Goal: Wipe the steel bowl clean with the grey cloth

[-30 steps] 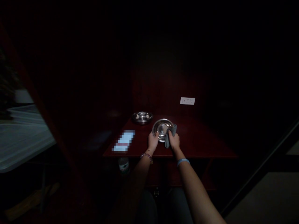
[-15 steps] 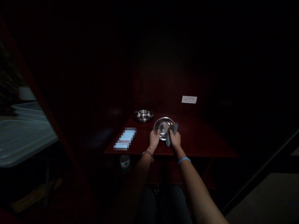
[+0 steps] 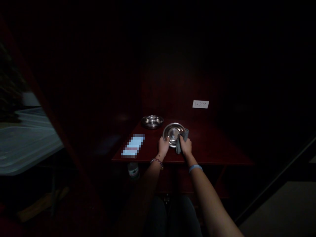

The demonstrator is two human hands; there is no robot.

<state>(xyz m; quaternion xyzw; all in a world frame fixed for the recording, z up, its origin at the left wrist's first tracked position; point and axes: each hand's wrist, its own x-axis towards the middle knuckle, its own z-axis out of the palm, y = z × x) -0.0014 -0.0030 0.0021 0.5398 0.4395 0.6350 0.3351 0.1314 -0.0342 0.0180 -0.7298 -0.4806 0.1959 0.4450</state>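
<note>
A shiny round metal dish [image 3: 173,133] is held up between my two hands over the dark red desk, its inside tilted toward me. My left hand [image 3: 163,146] grips the near left rim, thumb on the inside. On the right, my right hand [image 3: 185,145] is closed on a grey cloth [image 3: 178,147], which it presses against the dish's right edge. The fingers beneath the dish are hidden. Behind and to the left, more metal dishes [image 3: 152,121] sit on the desk, seemingly stacked.
A blurred-out bright rectangle [image 3: 133,145] lies on the desk [image 3: 209,149] at left. Below the desk edge stands a labelled bottle [image 3: 133,171]. A white socket plate [image 3: 200,104] is on the back wall. Translucent plastic containers [image 3: 22,148] are at far left, beyond a dark panel.
The whole view has shifted very slightly. Both hands keep their grip on the dish and cloth, with hardly any visible movement.
</note>
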